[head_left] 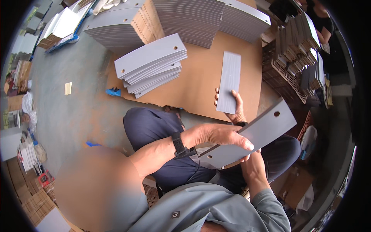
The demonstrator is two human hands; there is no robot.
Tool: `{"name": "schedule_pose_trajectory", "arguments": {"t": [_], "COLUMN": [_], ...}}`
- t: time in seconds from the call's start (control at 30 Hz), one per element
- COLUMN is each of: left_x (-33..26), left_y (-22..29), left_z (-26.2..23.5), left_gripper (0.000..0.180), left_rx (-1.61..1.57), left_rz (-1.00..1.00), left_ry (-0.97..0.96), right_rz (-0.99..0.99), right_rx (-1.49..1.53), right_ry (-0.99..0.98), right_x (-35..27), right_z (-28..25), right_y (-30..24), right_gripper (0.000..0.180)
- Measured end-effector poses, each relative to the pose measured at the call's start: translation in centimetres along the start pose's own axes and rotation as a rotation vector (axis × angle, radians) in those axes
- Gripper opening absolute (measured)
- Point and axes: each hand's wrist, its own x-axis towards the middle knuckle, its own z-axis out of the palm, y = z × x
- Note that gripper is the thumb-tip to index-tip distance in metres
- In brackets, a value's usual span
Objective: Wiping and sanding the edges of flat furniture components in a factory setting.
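A flat grey board (266,125) with a hole near each end lies tilted over my lap. My left hand (226,136) grips it, thumb on the upper face and fingers around the lower edge. Under that board passes my right forearm. Beyond it, my right hand (239,110) holds a narrower grey board (230,77) by its near end, thumb on one side and fingertips on the other. No hole shows in this narrower one. Ahead to the left, a loose, uneven stack of similar holed grey boards (148,56) rests on a brown cardboard sheet (205,81).
Tall grey board stacks (189,25) line the cardboard's far side, with a perforated tan strip (148,23) against them. At right stands a brown crate (284,79) loaded with boards, a person's arm (324,34) beyond. A blue scrap (113,91) touches the cardboard's left corner.
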Motion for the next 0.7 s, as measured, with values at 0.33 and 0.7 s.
{"name": "schedule_pose_trajectory", "arguments": {"t": [0.33, 0.7], "left_x": [3.9, 3.8], "left_y": [-2.8, -6.4], "left_z": [0.1, -2.5], "left_gripper": [0.043, 0.053], "left_rx": [-0.026, 0.032], "left_rz": [-0.185, 0.020], "left_ry": [-0.030, 0.575], "right_rz": [0.045, -0.302], "right_rx": [0.093, -0.598], "right_ry": [0.181, 0.599], "right_x": [-3.5, -4.8], "right_z": [-8.3, -5.0], "right_y": [-1.0, -8.2], "right_gripper": [0.073, 0.070]}}
